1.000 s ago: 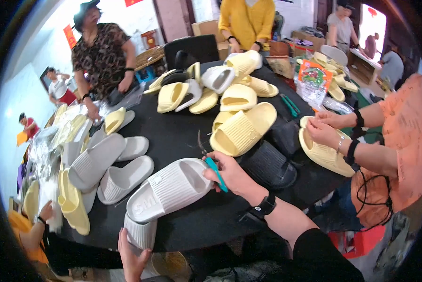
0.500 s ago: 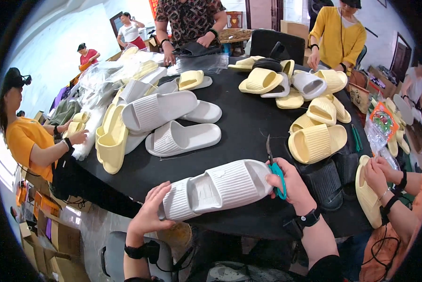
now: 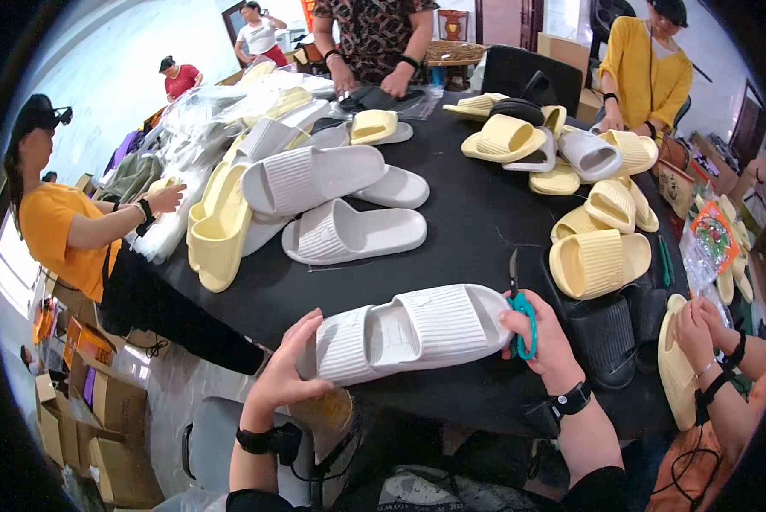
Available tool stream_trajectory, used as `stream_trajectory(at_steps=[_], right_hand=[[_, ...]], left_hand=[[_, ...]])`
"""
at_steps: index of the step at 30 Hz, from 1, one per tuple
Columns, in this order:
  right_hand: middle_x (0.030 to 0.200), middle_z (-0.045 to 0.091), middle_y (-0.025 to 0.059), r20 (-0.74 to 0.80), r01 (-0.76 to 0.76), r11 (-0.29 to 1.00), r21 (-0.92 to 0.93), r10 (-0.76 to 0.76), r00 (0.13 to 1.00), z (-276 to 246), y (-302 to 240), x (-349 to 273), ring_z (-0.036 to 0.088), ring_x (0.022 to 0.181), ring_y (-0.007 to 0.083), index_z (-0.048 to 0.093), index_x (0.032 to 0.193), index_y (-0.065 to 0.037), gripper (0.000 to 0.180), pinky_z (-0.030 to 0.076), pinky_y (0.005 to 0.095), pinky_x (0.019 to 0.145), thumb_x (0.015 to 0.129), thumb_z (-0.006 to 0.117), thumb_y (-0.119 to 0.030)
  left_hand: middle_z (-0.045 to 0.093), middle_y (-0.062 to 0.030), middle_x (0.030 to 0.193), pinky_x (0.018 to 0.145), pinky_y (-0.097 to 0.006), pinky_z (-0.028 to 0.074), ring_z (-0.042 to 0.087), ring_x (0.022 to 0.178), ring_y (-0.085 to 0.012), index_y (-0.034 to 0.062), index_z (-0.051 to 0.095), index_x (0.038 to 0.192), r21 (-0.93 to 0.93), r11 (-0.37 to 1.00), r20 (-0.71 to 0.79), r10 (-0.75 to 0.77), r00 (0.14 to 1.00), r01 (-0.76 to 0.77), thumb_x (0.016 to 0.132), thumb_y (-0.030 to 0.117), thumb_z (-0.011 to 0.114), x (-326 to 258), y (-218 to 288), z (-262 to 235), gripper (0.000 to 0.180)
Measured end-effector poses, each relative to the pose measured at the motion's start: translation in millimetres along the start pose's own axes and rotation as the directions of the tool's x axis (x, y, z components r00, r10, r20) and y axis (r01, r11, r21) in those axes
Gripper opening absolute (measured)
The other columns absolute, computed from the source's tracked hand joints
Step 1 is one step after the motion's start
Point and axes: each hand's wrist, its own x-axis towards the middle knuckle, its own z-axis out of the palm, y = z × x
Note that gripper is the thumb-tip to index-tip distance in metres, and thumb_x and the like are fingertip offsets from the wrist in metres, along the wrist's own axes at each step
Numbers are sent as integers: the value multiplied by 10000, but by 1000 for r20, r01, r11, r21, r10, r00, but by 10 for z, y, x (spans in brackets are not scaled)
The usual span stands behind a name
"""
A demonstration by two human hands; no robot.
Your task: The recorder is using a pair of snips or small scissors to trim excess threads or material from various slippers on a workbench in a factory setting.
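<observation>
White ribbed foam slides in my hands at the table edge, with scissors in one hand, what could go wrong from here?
1. The white ribbed foam slides hang partly over the black table's near edge, gripped only at their ends; they could slip off.
2. The teal-handled scissors in the right hand point upward beside the slide's toe; a slip might nick the foam or the left hand.
3. A neighbour's hands work close on the right; an elbow bump seems possible.

The slide sandal (image 3: 413,331) between the left hand (image 3: 282,373) and the right hand (image 3: 547,343) is white with fine ribs. The scissors (image 3: 522,317) in the right hand have teal handles. The surface (image 3: 477,224) beyond is black. A ribbed sandal (image 3: 600,263) just beyond the right hand is pale yellow.
</observation>
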Motion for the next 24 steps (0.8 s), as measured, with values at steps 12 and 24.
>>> stream_trajectory(at_steps=[12,24], right_hand=[[861,591,81,97,5,997,82,-13,995,77,-11,-46,606,661,158,484,1121,-10,402,507,276,455,788,647,-165],[904,613,103,183,101,988,-119,-78,980,290,-21,-254,625,633,156,458,1196,1,593,483,238,400,730,653,-311]], left_hand=[[552,-147,1213,910,-318,443,547,1075,-204,-72,420,1287,-671,742,-440,-415,797,16,883,96,551,-364,-241,203,457],[566,-121,1185,919,-331,440,545,1071,-193,-31,462,1271,-790,610,-279,-450,848,64,859,265,628,-691,151,149,533]])
